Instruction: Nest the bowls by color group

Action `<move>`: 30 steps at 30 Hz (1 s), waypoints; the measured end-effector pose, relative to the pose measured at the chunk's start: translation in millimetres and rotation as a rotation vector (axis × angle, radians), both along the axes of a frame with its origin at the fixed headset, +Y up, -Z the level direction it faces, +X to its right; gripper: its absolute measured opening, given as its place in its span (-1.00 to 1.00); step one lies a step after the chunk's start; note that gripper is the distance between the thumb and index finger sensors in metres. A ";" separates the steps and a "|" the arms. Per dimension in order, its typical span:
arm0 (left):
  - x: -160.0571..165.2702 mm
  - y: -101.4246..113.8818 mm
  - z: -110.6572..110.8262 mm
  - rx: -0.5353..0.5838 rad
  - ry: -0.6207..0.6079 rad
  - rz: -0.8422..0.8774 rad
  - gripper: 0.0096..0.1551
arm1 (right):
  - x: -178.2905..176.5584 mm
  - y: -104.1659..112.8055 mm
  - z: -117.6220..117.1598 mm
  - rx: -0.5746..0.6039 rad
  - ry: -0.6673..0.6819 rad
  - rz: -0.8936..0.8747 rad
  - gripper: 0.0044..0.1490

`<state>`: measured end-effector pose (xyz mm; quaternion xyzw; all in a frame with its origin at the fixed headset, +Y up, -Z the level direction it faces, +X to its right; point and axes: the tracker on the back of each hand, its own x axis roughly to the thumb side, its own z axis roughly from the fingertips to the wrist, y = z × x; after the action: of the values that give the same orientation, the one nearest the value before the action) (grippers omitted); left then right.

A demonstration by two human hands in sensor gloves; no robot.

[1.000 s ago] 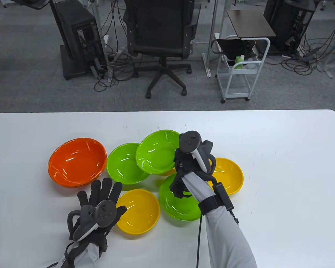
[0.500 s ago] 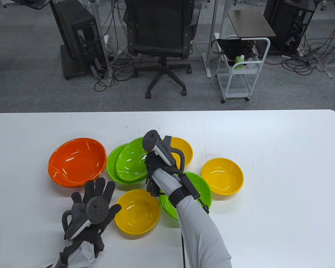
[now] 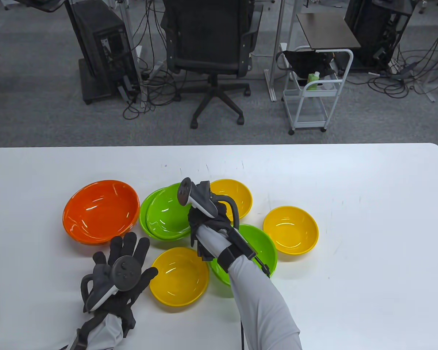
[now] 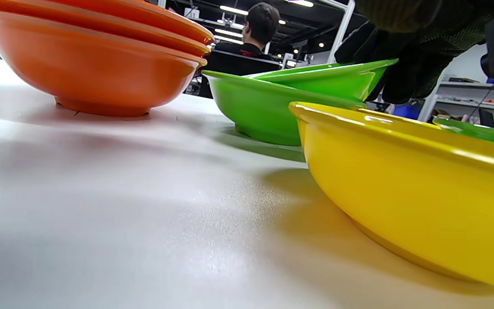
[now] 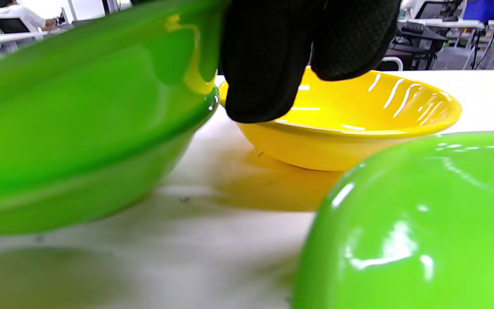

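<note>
The right hand [image 3: 204, 222] is lowering a glossy green plastic bowl [image 3: 168, 213] into a second green plastic bowl [image 3: 144, 222] sitting on the white table [image 3: 350, 255]. In the right wrist view its gloved fingers [image 5: 264, 64] are pinching the upper bowl's rim at the three o'clock side. The upper bowl is sitting tilted, its held side riding higher in the left wrist view, so it is not yet seated.

The risk, as I judge it, is letting go while the bowl is tilted: it could rock out of the lower one or slide toward the small yellow bowl [image 3: 233, 197] just beside the fingers at one o'clock. The knuckles could also nudge that yellow bowl as they pull away.

Room is tight. A third green bowl [image 3: 262, 244] is lying under the right forearm at five o'clock, a yellow bowl [image 3: 179, 275] is sitting at six o'clock, and another yellow bowl [image 3: 292, 229] is standing at three o'clock. The stacked orange bowls [image 3: 100, 211] are crowding nine o'clock. Open table is lying toward twelve o'clock and far right, well away from any edge.

The left hand [image 3: 120, 269] is resting flat, fingers spread and holding nothing, between the orange stack and the near yellow bowl.
</note>
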<state>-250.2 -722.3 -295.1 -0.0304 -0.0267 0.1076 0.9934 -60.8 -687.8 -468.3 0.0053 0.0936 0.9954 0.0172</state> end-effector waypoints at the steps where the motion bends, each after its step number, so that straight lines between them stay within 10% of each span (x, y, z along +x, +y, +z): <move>1: 0.1 -0.1 0.0 -0.001 -0.001 -0.001 -0.05 | -1.4 -1.6 0.5 -0.005 0.005 0.013 -0.13; 16: -0.1 -1.9 0.2 -0.016 -0.007 -0.003 -0.04 | 13.5 10.7 14.1 0.018 0.064 -0.020 -0.05; 30: -1.6 -2.2 1.3 -0.027 -0.005 -0.019 -0.05 | 112.9 54.8 86.3 0.229 0.102 -0.009 -0.10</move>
<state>-251.8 -724.5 -293.8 -0.0443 -0.0273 0.0982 0.9938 52.1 -633.0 -382.0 0.0583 -0.0201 0.9980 0.0160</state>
